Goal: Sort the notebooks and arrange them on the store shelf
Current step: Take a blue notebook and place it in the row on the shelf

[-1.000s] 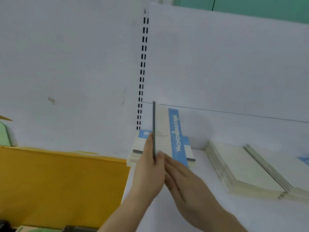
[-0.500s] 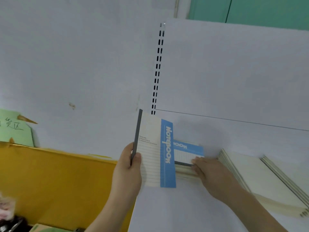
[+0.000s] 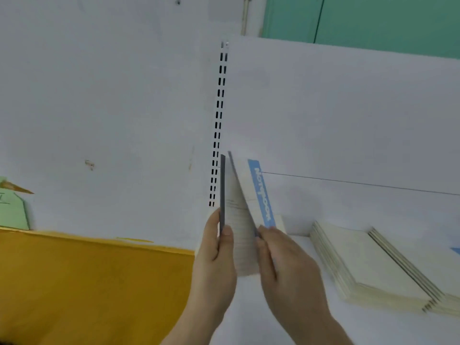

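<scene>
Two thin notebooks stand nearly upright over the white store shelf [image 3: 286,319], fanned apart at the top and close together at the bottom. The left hand [image 3: 215,255] grips the cream notebook with a dark grey spine [image 3: 222,190], thumb pressed on its near face and fingers curled behind it, so that it shows almost edge-on and vertical. The right hand [image 3: 286,260] holds the cream notebook with a blue title band [image 3: 251,195] by its lower edge, its fingers closed round that edge; this one leans to the right, its lined cover and the white lettering on the blue band facing the camera. Both notebooks are lifted clear of the shelf surface, in front of the slotted white upright [image 3: 217,125] that runs up the pale back panel [image 3: 348,108]. To the right, well apart from the hands, a fanned stack of cream notebooks [image 3: 361,265] lies flat on the shelf, dark spines showing along one edge. Just behind the held pair the corner of another low cream stack [image 3: 280,224] peeks out, mostly hidden. On the left runs a yellow-orange board [image 3: 87,282], with a pale green paper sign [image 3: 11,212] above its far end, and green wall panels [image 3: 373,21] fill the upper right.
</scene>
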Tool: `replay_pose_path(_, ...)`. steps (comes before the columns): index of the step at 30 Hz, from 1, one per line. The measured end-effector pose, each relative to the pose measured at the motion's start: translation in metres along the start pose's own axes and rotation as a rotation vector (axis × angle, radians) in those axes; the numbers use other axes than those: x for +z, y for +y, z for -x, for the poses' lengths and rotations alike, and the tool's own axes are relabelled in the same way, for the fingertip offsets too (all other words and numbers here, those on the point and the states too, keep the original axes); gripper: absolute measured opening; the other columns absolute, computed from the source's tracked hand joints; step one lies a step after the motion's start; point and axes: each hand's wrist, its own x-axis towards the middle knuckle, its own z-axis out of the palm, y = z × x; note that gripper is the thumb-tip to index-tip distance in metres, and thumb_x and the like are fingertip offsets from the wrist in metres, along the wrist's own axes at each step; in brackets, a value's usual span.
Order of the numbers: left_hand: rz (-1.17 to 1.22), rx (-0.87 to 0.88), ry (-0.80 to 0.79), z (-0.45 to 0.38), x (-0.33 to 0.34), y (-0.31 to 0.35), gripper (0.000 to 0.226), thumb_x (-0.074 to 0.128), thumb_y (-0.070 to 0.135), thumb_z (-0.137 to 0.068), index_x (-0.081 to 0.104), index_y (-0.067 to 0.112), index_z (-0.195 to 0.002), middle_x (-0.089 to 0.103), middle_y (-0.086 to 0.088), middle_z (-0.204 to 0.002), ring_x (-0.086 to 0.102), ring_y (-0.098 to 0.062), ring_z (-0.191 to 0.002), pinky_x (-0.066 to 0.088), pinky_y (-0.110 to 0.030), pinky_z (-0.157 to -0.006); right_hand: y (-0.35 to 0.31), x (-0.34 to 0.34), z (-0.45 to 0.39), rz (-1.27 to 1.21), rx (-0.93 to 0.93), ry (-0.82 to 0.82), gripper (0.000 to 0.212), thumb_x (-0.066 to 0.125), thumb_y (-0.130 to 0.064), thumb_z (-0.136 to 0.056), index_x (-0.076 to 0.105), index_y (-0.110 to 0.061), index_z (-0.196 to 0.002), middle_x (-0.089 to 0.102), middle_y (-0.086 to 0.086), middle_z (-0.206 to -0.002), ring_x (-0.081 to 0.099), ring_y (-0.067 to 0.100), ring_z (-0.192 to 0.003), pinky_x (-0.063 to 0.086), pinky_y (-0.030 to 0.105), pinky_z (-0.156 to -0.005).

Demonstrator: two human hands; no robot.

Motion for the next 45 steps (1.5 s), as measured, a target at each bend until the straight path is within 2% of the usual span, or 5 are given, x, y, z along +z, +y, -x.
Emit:
replay_pose_path(9, 0.127, 0.064, -0.080, 0.004, 0.026, -0.020, 0.036, 0.045, 0.019, -0.104, 0.055, 0.038, -0.132, 0.068, 0.014, -0.123, 0.064, -0.009, -0.115, 0.057, -0.034, -0.091, 0.020, -0.002, 0.039, -0.050, -0.052, 0.000, 0.045, 0.043, -0.028, -0.096, 0.050, -0.015, -0.138, 0.040, -0.003, -0.150, 0.033, 0.020, -0.141, 0.044, 0.046, -0.102)
replay_pose_path(16, 0.153, -0.004, -0.227, 0.025, 0.068, -0.039, 0.048, 0.047, 0.016, -0.102, 0.052, 0.050, -0.136, 0.061, 0.019, -0.134, 0.057, -0.010, -0.126, 0.048, -0.048, -0.105, 0.065, -0.067, 0.060, -0.206, 0.411, 0.065, 0.059, 0.059, -0.058, -0.083, 0.044, -0.043, -0.138, 0.029, -0.032, -0.148, 0.030, -0.015, -0.132, 0.035, 0.000, -0.093)
replay_pose_path(24, 0.015, 0.060, -0.346, 0.081, 0.168, -0.036, 0.058, 0.042, 0.012, -0.105, 0.027, 0.053, -0.143, 0.048, 0.059, -0.110, 0.048, 0.029, -0.107, 0.042, 0.002, -0.080, 0.123, -0.161, 0.099, -0.106, 0.475, -0.039, 0.076, 0.063, -0.060, -0.077, 0.026, -0.051, -0.142, 0.006, -0.037, -0.151, 0.016, -0.018, -0.135, 0.026, 0.002, -0.102)
replay_pose_path(30, -0.079, 0.100, -0.347, 0.141, 0.275, -0.044, 0.051, 0.042, 0.011, -0.105, 0.034, 0.042, -0.145, 0.063, 0.012, -0.125, 0.060, 0.006, -0.102, 0.045, -0.002, -0.073, 0.204, -0.264, 0.134, 0.134, 0.486, -0.346, 0.084, 0.060, -0.057, -0.082, -0.006, -0.061, -0.134, -0.028, -0.043, -0.135, -0.008, -0.041, -0.108, 0.001, -0.010, -0.087)
replay_pose_path(45, -0.622, 0.297, -0.417, 0.163, 0.458, -0.088, 0.048, 0.040, 0.022, -0.103, 0.034, 0.029, -0.149, 0.048, 0.014, -0.116, 0.055, -0.002, -0.097, 0.048, -0.017, -0.079, 0.396, -0.378, 0.147, 0.437, 0.384, -0.371, 0.066, 0.036, -0.072, -0.086, 0.056, -0.027, -0.130, 0.053, -0.005, -0.136, 0.053, 0.015, -0.121, 0.031, 0.023, -0.096)
